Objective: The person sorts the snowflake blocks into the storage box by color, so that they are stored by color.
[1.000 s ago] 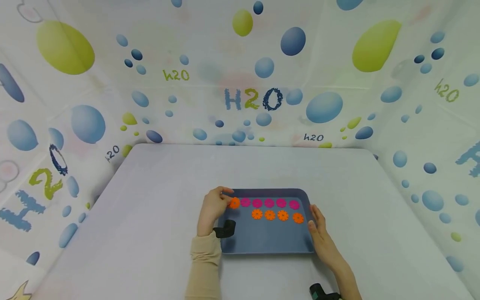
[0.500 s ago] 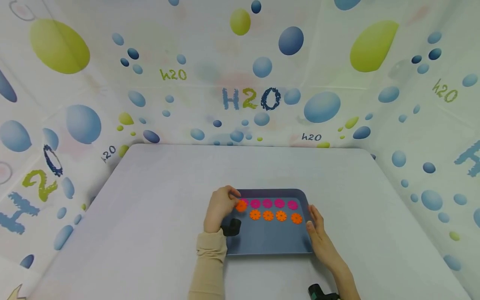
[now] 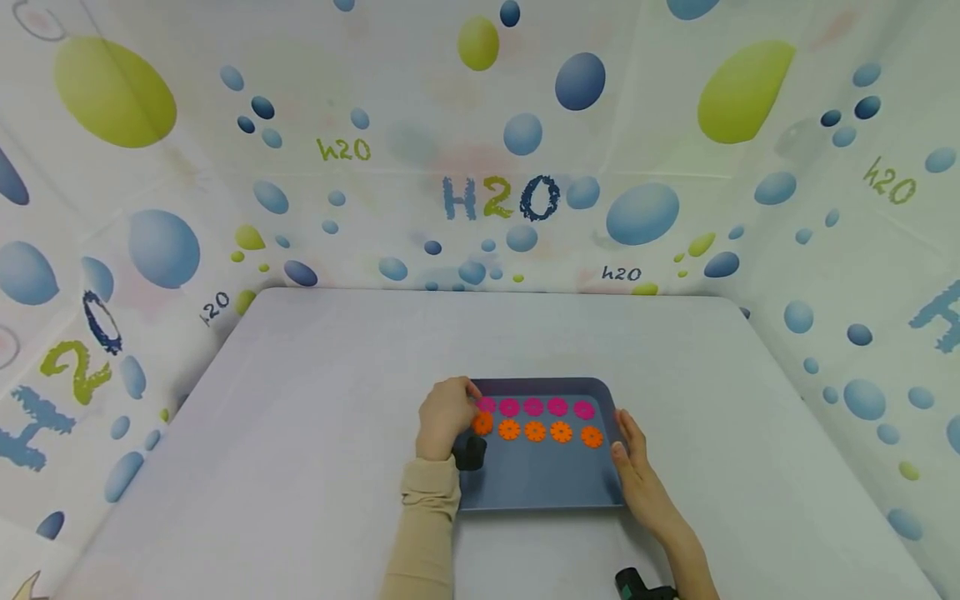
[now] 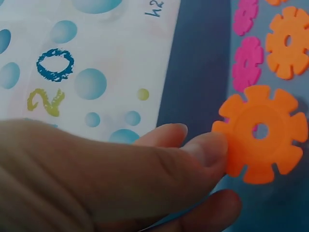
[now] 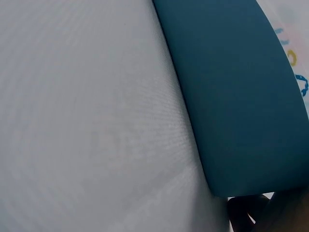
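Note:
In the left wrist view, my left hand (image 4: 145, 179) pinches an orange notched disc (image 4: 280, 150) between thumb and fingers, tilted over the tray. The head view puts that hand (image 3: 444, 421) at the left side of a blue-grey tray (image 3: 540, 483). The pinched disc is at the left end of a row of orange notched discs (image 3: 535, 431). Behind it runs a row of pink notched discs (image 3: 533, 407). My right hand (image 3: 647, 487) rests against the tray's right side with fingers extended. The right wrist view has the tray's outer wall (image 5: 236, 96), with dark, partly hidden fingers below it.
A white table (image 3: 315, 417) surrounds the tray. Behind and beside it hangs a white cloth (image 3: 420, 100) printed with drops and H2O lettering. Black wrist cameras sit at my left wrist (image 3: 469, 452) and right wrist (image 3: 637, 585).
My left hand has carried the orange disc right and towards me, from beside the pink row to the left end of the orange row. The right hand stays against the tray's side.

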`<state>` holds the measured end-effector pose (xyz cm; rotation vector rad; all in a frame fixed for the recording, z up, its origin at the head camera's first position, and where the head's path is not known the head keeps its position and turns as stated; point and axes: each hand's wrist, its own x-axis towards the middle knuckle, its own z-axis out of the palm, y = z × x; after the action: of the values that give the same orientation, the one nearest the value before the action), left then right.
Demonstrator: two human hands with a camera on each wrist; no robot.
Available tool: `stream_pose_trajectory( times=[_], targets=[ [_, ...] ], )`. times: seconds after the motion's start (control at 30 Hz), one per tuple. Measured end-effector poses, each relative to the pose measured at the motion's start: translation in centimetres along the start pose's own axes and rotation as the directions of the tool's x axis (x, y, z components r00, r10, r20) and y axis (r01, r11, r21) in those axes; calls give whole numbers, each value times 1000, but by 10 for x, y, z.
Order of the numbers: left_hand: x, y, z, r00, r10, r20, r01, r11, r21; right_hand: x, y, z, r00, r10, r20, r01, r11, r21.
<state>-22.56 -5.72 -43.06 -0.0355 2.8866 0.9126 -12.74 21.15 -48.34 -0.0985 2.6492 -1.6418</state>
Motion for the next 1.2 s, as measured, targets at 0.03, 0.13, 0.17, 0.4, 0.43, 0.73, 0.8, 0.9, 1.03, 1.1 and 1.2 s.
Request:
stream_pose_trajectory(
  times=[0.03, 0.13, 0.17, 0.4, 0.43, 0.73, 0.8, 0.9, 1.03, 1.1, 1.2],
  targets=[
    [0, 1, 1, 1000, -3, -2, 3, 1000, 14, 0, 1, 0, 1000, 4, -1, -4, 1000, 1],
    [0, 1, 4, 1000, -12, -14, 13, 998, 54, 0, 2, 0, 1000, 7, -3, -7, 1000, 2],
    [0, 1, 5, 1000, -14, -22, 15, 998, 63, 0, 2, 0, 1000, 8, -3, -8, 1000, 3],
    [0, 0, 13, 994, -2, -107, 13, 995, 98, 0, 0, 0, 1000, 2, 0, -2, 1000, -6],
    [0, 0, 14, 993, 0, -115, 11, 995, 95, 0, -1, 0, 1000, -1, 1, 1, 1000, -3],
    [-3, -1, 9, 991, 0, -133, -1, 1000, -12, 1, 3, -1, 1000, -19, -3, 19, 1000, 0],
    [-4, -4, 6, 991, -7, -131, 0, 998, -58, 1, 3, -1, 1000, -17, -1, 17, 1000, -5],
    [-6, -7, 0, 991, -8, -137, -6, 995, -97, 1, 2, -2, 1000, -16, -1, 16, 1000, -12],
    [-8, -14, -8, 986, 1, -165, -19, 994, -106, 1, 0, -2, 1000, -9, -7, 9, 1000, -19],
    [-8, -19, -12, 978, 30, -207, -54, 992, -112, 1, -1, -2, 1000, -10, -6, 10, 1000, -14],
    [-8, -29, -18, 955, 87, -285, -125, 985, -117, 1, -1, -2, 1000, -7, -3, 7, 1000, -9]
  ],
)
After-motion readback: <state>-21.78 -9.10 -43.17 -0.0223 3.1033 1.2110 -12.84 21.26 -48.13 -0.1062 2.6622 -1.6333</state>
